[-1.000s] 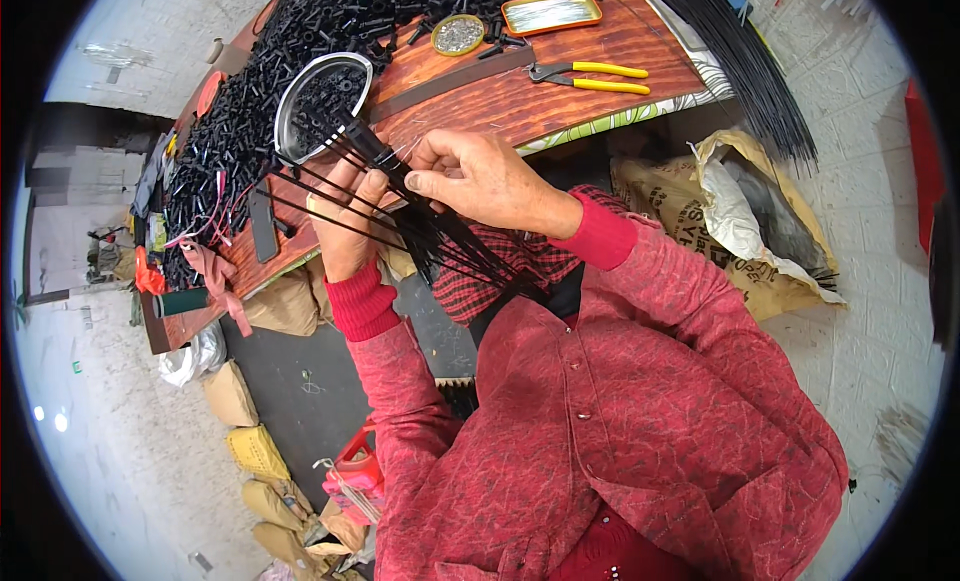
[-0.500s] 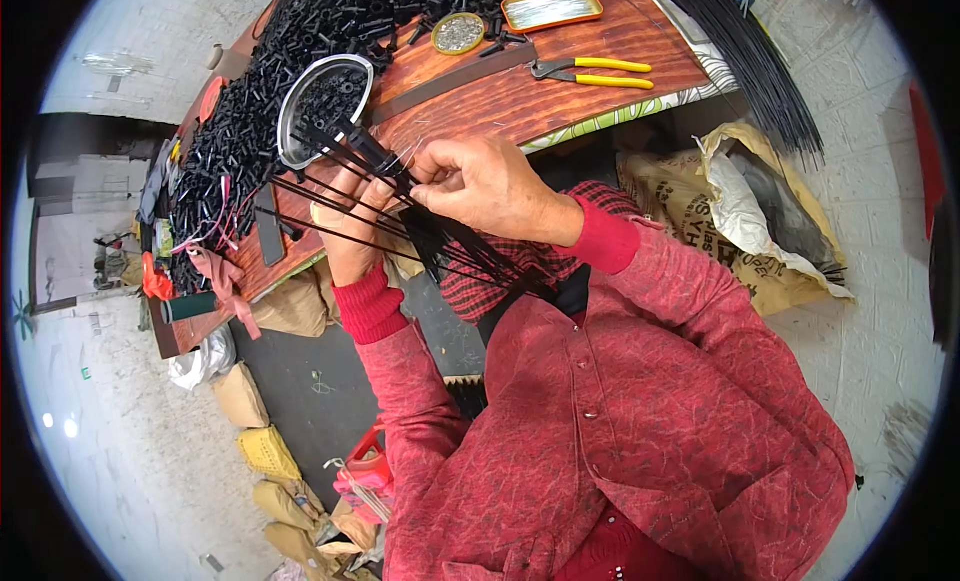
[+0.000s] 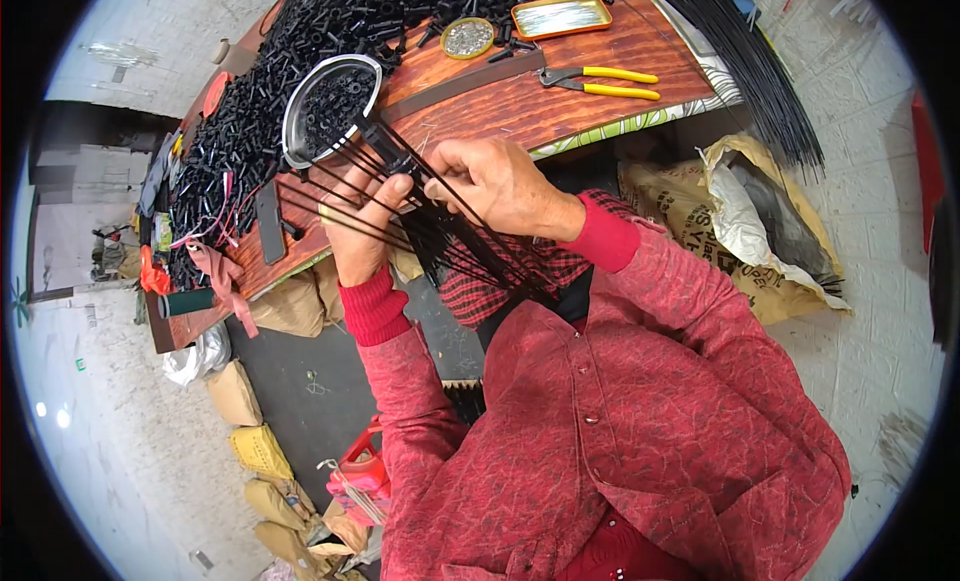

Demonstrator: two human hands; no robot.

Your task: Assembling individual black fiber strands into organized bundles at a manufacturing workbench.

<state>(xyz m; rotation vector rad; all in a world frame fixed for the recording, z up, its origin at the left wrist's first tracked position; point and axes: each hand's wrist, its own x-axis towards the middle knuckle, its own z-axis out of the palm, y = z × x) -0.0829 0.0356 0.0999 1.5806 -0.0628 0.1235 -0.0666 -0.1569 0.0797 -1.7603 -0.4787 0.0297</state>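
A bundle of thin black rods [image 3: 465, 249], like umbrella ribs, fans out from a black plastic hub [image 3: 380, 144] in front of my chest, over the near table edge. My left hand [image 3: 358, 233] is closed around the rods just below the hub, its thumb up against them. Beside the hub, my right hand [image 3: 505, 191] is closed in a pinch, thumb and index finger together against the rod ends. A fine pale wire seems to show by those fingertips. What lies inside the pinch is too small to name.
On the wooden table [image 3: 500, 106] lie yellow-handled pliers [image 3: 610, 83], a tray of pale pins [image 3: 562, 18], a round dish of small metal bits [image 3: 467, 39], a metal bowl of black parts [image 3: 335, 101] and a heap of black pieces [image 3: 225, 146]. An open sack [image 3: 740, 231] stands right.
Both hands stay at the hub. The hub has tilted a little, and the rods are spread differently around my right fingers. The whole view has shifted slightly.
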